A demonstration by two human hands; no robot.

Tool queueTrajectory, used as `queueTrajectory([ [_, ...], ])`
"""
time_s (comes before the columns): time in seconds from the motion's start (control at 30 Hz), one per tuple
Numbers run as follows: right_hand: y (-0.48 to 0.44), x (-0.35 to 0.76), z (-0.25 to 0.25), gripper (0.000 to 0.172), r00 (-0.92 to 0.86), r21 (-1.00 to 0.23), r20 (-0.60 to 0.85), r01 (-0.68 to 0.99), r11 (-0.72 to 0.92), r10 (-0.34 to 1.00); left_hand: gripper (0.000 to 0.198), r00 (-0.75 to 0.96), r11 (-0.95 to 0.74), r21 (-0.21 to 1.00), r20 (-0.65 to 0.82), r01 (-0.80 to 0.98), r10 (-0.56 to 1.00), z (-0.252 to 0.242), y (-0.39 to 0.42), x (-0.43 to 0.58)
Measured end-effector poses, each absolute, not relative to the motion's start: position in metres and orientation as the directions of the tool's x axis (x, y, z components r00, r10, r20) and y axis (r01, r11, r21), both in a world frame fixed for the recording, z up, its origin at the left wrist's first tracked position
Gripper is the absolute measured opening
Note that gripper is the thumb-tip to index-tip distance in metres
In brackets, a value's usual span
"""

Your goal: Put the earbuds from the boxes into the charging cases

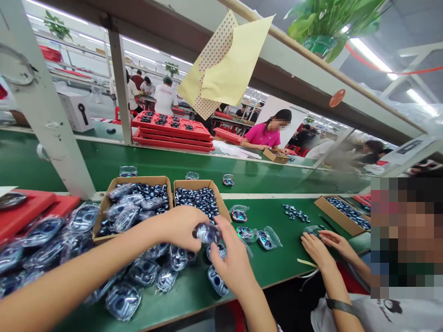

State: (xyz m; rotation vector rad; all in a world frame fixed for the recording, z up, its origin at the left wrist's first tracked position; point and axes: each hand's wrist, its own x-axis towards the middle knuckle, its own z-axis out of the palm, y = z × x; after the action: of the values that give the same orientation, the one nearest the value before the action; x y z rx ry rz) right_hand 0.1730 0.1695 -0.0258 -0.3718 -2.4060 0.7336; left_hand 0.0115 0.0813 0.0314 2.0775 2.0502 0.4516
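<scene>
A dark earbud case in clear plastic wrap [207, 234] is held up over the near part of the bench. My left hand [185, 226] has its fingers closed round the left end of this case. At the other end, my right hand [231, 258] grips it between thumb and fingers. Right below lie loose earbud cases, one of them a dark blue case [217, 280] by my right wrist. Wrapped cases [123, 300] are heaped under and left of my left forearm. Beyond my hands stand two cardboard boxes, one of small dark earbuds [199, 203], one with wrapped cases [126, 216] on top.
Open cases with lit lights [245, 233] lie right of my hands on the green bench [277, 276]. A co-worker's hands [320, 249] handle a case farther right, near a box of earbuds [346, 212]. Red trays [173, 129] are stacked behind; yellow paper [228, 64] hangs from the shelf.
</scene>
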Motion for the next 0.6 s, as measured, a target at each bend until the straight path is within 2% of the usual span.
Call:
queueTrajectory([
  [0.07, 0.150, 0.171, -0.029, 0.050, -0.802, -0.780, 0.372, 0.003, 0.626, 0.467, 0.023, -0.011, -0.053, 0.448, 0.140, 0.892, 0.990, 0.035, 0.057, 0.026],
  [0.13, 0.130, 0.171, -0.038, 0.046, -0.787, -0.940, 0.246, -0.053, 0.336, 0.565, 0.028, -0.127, 0.005, 0.595, 0.163, 0.804, 0.978, 0.028, 0.039, 0.039],
  [0.2, 0.115, 0.175, -0.046, 0.040, -0.786, -0.994, 0.110, -0.069, 0.090, 0.609, 0.027, -0.243, 0.066, 0.733, 0.137, 0.677, 0.960, 0.014, 0.027, 0.051],
  [0.23, 0.110, 0.179, -0.049, 0.038, -0.791, -0.998, 0.067, -0.054, 0.039, 0.608, 0.026, -0.285, 0.090, 0.781, 0.116, 0.618, 0.952, 0.005, 0.023, 0.056],
  [0.27, 0.106, 0.183, -0.051, 0.038, -0.795, -0.999, 0.043, -0.017, 0.048, 0.605, 0.025, -0.313, 0.107, 0.813, 0.096, 0.572, 0.945, -0.004, 0.020, 0.061],
  [0.33, 0.104, 0.192, -0.050, 0.045, -0.801, -0.980, 0.043, 0.081, 0.180, 0.597, 0.027, -0.336, 0.125, 0.840, 0.071, 0.528, 0.939, -0.018, 0.015, 0.071],
  [0.43, 0.107, 0.205, -0.041, 0.053, -0.850, -0.937, 0.040, 0.150, 0.315, 0.525, 0.047, -0.353, 0.139, 0.843, 0.064, 0.520, 0.933, -0.030, 0.010, 0.083],
  [0.53, 0.110, 0.210, -0.033, 0.046, -0.913, -0.967, -0.048, 0.145, 0.212, 0.406, 0.068, -0.337, 0.118, 0.831, 0.088, 0.544, 0.937, -0.031, 0.005, 0.089],
  [0.6, 0.110, 0.210, -0.032, 0.044, -0.930, -0.977, -0.116, 0.169, 0.128, 0.349, 0.067, -0.275, 0.067, 0.824, 0.109, 0.562, 0.955, -0.027, 0.002, 0.088],
])
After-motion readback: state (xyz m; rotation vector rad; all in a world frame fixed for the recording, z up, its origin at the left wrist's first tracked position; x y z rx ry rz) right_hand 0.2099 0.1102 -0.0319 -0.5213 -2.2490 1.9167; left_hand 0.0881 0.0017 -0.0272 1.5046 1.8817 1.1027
